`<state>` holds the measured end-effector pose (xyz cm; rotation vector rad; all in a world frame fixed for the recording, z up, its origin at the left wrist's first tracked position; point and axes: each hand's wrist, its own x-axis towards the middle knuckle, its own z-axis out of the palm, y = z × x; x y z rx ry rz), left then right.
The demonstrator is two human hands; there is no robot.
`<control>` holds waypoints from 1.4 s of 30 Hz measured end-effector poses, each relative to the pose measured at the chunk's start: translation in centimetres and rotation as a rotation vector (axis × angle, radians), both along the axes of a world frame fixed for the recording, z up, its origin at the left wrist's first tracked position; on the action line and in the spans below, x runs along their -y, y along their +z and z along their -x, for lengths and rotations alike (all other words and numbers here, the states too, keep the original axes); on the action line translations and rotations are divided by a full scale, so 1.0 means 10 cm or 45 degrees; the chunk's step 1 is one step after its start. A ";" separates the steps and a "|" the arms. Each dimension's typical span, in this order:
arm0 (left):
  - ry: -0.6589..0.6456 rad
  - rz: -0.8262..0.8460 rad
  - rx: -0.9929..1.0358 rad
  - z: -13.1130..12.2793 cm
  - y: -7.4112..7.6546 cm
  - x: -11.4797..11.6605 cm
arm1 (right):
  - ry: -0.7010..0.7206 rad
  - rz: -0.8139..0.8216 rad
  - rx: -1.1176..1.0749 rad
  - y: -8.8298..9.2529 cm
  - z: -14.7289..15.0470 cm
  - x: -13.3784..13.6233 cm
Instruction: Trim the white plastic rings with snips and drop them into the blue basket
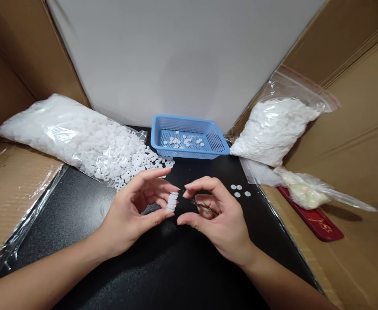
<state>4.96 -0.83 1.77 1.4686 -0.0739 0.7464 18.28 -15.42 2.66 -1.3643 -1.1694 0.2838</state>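
Observation:
A short stack of white plastic rings (172,201) is pinched upright between the thumb and fingers of my left hand (129,209). Just right of the stack, my right hand (219,215) has its thumb and forefinger apart, with nothing between their tips. Its other fingers curl toward the palm, where something small and shiny shows; I cannot tell what it is. Several translucent white discs (237,187) lie on the black table beyond my right hand. Loose white rings (134,161) spill from a clear bag (63,129) on the left.
A blue mesh basket (189,153) with several small white discs inside stands at the back centre. On the right are a zip bag of white material (273,129), a smaller bag with pale contents (305,191) and a red tray (327,228). Cardboard walls (353,129) flank the black table (163,267).

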 end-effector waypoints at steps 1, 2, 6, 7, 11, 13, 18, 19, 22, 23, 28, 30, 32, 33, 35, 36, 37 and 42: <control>0.006 -0.014 -0.002 0.00 -0.01 0.01 | 0.009 -0.002 0.036 -0.01 0.01 -0.01; 0.020 -0.035 -0.001 0.00 -0.02 0.02 | 0.008 -0.007 0.070 -0.03 0.01 -0.01; 0.110 -0.166 0.050 -0.01 -0.08 0.06 | 0.011 0.025 0.109 -0.06 0.02 -0.05; 0.123 -0.207 0.064 -0.01 -0.09 0.06 | 0.021 0.043 0.095 -0.07 0.02 -0.06; 0.120 -0.371 0.054 0.00 -0.13 0.04 | 0.030 0.095 0.035 -0.08 0.01 -0.09; 0.077 -0.369 0.001 0.00 -0.12 0.03 | 0.010 0.114 0.035 -0.10 -0.01 -0.10; -0.111 0.046 -0.098 -0.02 -0.10 0.01 | -0.067 0.008 0.361 -0.13 -0.08 -0.10; -0.133 0.160 -0.095 -0.03 -0.10 0.01 | -0.065 -0.038 0.481 -0.14 -0.09 -0.09; -0.141 0.389 -0.176 -0.05 -0.11 0.02 | 0.019 -0.166 0.773 -0.14 -0.10 -0.08; -0.122 0.396 -0.244 -0.05 -0.12 0.03 | 0.046 -0.182 0.816 -0.15 -0.10 -0.09; -0.002 0.571 -0.539 -0.11 -0.20 0.06 | 0.000 0.024 0.657 -0.27 -0.09 -0.19; -0.055 0.728 -0.568 -0.13 -0.21 0.07 | 0.002 0.074 0.599 -0.31 -0.10 -0.24; -0.096 0.886 -0.567 -0.15 -0.17 0.08 | 0.002 0.077 0.571 -0.32 -0.10 -0.27; -0.098 0.984 -0.562 -0.16 -0.15 0.07 | 0.001 0.076 0.561 -0.31 -0.11 -0.27; -0.088 1.178 -0.559 -0.16 -0.08 0.06 | 0.021 0.085 0.499 -0.29 -0.13 -0.26; -0.086 1.247 -0.561 -0.17 -0.05 0.05 | 0.027 0.092 0.419 -0.27 -0.13 -0.25; -0.088 1.291 -0.569 -0.17 -0.02 0.04 | 0.018 0.097 0.313 -0.26 -0.14 -0.24; -0.158 1.429 -0.660 -0.15 0.05 -0.02 | -0.155 0.047 -0.049 -0.27 -0.18 -0.21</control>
